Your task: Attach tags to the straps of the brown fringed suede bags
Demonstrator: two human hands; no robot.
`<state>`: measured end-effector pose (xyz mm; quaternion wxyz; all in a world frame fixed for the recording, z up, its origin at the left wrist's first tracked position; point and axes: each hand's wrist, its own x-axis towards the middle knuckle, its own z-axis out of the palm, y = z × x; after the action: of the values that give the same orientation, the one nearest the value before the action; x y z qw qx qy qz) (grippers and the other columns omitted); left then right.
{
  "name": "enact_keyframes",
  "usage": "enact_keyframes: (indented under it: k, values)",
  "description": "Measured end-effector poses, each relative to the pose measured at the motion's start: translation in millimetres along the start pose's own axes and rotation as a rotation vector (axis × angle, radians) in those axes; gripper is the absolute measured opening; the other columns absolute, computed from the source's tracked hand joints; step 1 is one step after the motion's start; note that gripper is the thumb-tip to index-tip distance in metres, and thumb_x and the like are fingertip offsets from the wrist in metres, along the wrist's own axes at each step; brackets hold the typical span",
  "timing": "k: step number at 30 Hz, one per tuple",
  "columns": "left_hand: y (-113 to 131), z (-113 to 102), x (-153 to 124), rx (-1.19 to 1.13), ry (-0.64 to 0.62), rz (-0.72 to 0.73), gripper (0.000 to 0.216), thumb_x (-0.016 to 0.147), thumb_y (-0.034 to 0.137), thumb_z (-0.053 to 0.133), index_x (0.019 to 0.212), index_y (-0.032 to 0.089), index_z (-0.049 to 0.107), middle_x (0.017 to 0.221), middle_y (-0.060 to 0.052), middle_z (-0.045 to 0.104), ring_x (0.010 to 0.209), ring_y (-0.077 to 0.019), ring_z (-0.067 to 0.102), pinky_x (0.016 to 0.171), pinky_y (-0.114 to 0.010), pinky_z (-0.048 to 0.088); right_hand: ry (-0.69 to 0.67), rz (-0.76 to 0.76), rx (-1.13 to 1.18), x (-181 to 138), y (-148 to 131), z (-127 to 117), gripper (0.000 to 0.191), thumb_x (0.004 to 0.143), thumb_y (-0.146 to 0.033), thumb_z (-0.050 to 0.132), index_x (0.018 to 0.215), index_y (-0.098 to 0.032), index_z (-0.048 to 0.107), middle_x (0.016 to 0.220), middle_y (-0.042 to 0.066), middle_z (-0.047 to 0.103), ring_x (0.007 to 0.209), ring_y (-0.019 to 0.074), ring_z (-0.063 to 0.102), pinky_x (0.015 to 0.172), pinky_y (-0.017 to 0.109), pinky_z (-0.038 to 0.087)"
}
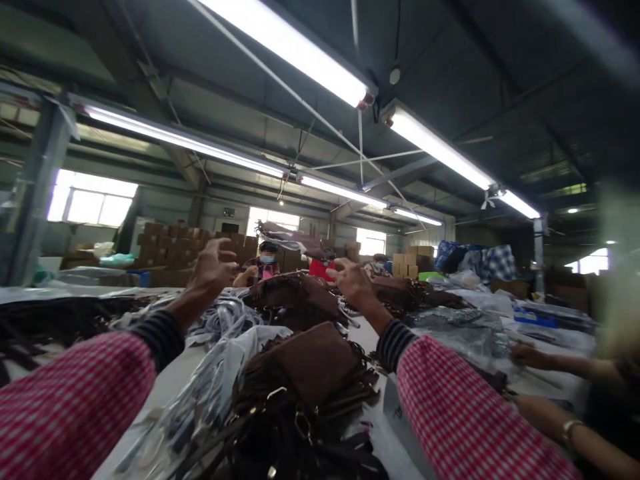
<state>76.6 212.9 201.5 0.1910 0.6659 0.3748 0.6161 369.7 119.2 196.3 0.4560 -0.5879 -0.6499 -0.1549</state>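
My left hand [213,267] is raised at the left, its fingers spread and curved inward, holding nothing. Opposite it, my right hand [353,283] is also up, with fingers apart and no object in them. Between and beyond the hands, a flat brown bundle of bags [293,237] appears in the air, apart from my fingers; what supports it, if anything, I cannot make out. Below my arms lies a pile of dark brown leather-like bags [315,363] with straps and metal clasps. Another brown stack [295,297] lies farther back.
Plastic-wrapped straps [220,317] lie at the left, dark straps [65,317] farther left. Clear plastic bags [460,330] and a blue tray [534,317] are on the right. A co-worker's arms [545,413] reach in there. Masked people [267,260] and cartons [167,243] are behind.
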Motion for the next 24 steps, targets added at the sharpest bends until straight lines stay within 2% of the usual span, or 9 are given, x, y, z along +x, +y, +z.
enact_keyframes:
  k: [3, 5, 6, 9, 11, 14, 16, 20, 24]
  values:
    - [-46.4, 11.5, -69.1, 0.050, -0.314, -0.029, 0.036, 0.074, 0.033, 0.063, 0.104, 0.013, 0.068, 0.099, -0.011, 0.071, 0.085, -0.0260, 0.067, 0.064, -0.033, 0.054, -0.217, 0.032, 0.045, -64.7, 35.1, 34.1, 0.024, 0.085, -0.031, 0.064, 0.101, -0.018, 0.074, 0.087, 0.006, 0.074, 0.082, 0.0201, 0.067, 0.077, 0.030, 0.049]
    - [-67.2, 12.6, -122.4, 0.138, -0.502, 0.025, 0.025, 0.079, 0.036, 0.061, 0.093, 0.017, 0.071, 0.094, -0.008, 0.073, 0.091, -0.0261, 0.067, 0.082, -0.038, 0.053, -0.361, -0.005, 0.009, -110.3, 53.2, 49.7, 0.024, 0.081, -0.023, 0.065, 0.103, -0.019, 0.074, 0.097, 0.006, 0.073, 0.091, 0.0208, 0.066, 0.083, 0.031, 0.049]
    - [-73.5, 12.1, -146.8, 0.178, -0.556, 0.083, 0.022, 0.080, 0.034, 0.060, 0.091, 0.020, 0.072, 0.096, -0.006, 0.073, 0.095, -0.0257, 0.066, 0.088, -0.038, 0.051, -0.405, -0.048, -0.037, -129.2, 59.3, 55.7, 0.030, 0.079, -0.018, 0.064, 0.107, -0.020, 0.073, 0.104, 0.006, 0.071, 0.097, 0.0214, 0.064, 0.089, 0.032, 0.048]
    - [-80.6, 10.6, -204.2, 0.283, -0.614, 0.223, 0.017, 0.083, 0.026, 0.056, 0.093, 0.025, 0.070, 0.103, -0.004, 0.071, 0.099, -0.0235, 0.065, 0.089, -0.035, 0.051, -0.476, -0.202, -0.200, -164.1, 67.3, 71.5, 0.053, 0.075, -0.007, 0.059, 0.125, -0.022, 0.063, 0.123, 0.007, 0.063, 0.116, 0.0228, 0.053, 0.100, 0.033, 0.043]
    - [-78.9, 11.0, -228.6, 0.300, -0.606, 0.328, 0.019, 0.084, 0.021, 0.055, 0.097, 0.026, 0.069, 0.109, -0.004, 0.070, 0.101, -0.0217, 0.065, 0.088, -0.031, 0.052, -0.508, -0.238, -0.269, -170.6, 67.9, 81.1, 0.050, 0.078, -0.007, 0.057, 0.126, -0.021, 0.062, 0.123, 0.009, 0.062, 0.116, 0.0231, 0.051, 0.098, 0.033, 0.044]
    - [-71.3, 12.3, -245.3, 0.350, -0.629, 0.421, 0.021, 0.087, 0.016, 0.052, 0.092, 0.027, 0.069, 0.111, -0.003, 0.070, 0.100, -0.0193, 0.066, 0.087, -0.028, 0.052, -0.521, -0.230, -0.267, -164.7, 70.0, 88.5, 0.032, 0.085, -0.006, 0.050, 0.107, -0.018, 0.071, 0.106, 0.010, 0.068, 0.103, 0.0219, 0.057, 0.090, 0.031, 0.046]
    - [-66.1, 12.2, -243.8, 0.393, -0.629, 0.397, 0.019, 0.089, 0.019, 0.053, 0.090, 0.028, 0.070, 0.112, -0.002, 0.070, 0.103, -0.0200, 0.065, 0.088, -0.030, 0.052, -0.494, -0.219, -0.220, -155.4, 72.9, 86.6, 0.029, 0.085, -0.005, 0.050, 0.097, -0.018, 0.074, 0.097, 0.009, 0.070, 0.097, 0.0205, 0.060, 0.088, 0.030, 0.046]
    - [-62.8, 11.8, -221.8, 0.426, -0.509, 0.204, 0.021, 0.092, 0.036, 0.051, 0.101, 0.026, 0.069, 0.115, -0.004, 0.069, 0.110, -0.0256, 0.063, 0.097, -0.040, 0.048, -0.380, -0.201, -0.084, -133.8, 71.7, 73.4, 0.025, 0.086, -0.011, 0.056, 0.097, -0.021, 0.077, 0.097, 0.005, 0.075, 0.094, 0.0190, 0.065, 0.089, 0.028, 0.046]
    - [-58.4, 16.9, -205.8, 0.370, -0.404, 0.008, 0.049, 0.087, 0.053, 0.055, 0.124, 0.022, 0.063, 0.127, -0.011, 0.067, 0.121, -0.0338, 0.059, 0.104, -0.049, 0.042, -0.203, -0.152, 0.051, -122.2, 55.3, 63.6, 0.026, 0.092, -0.018, 0.053, 0.104, -0.021, 0.076, 0.101, 0.005, 0.077, 0.093, 0.0198, 0.069, 0.085, 0.029, 0.049]
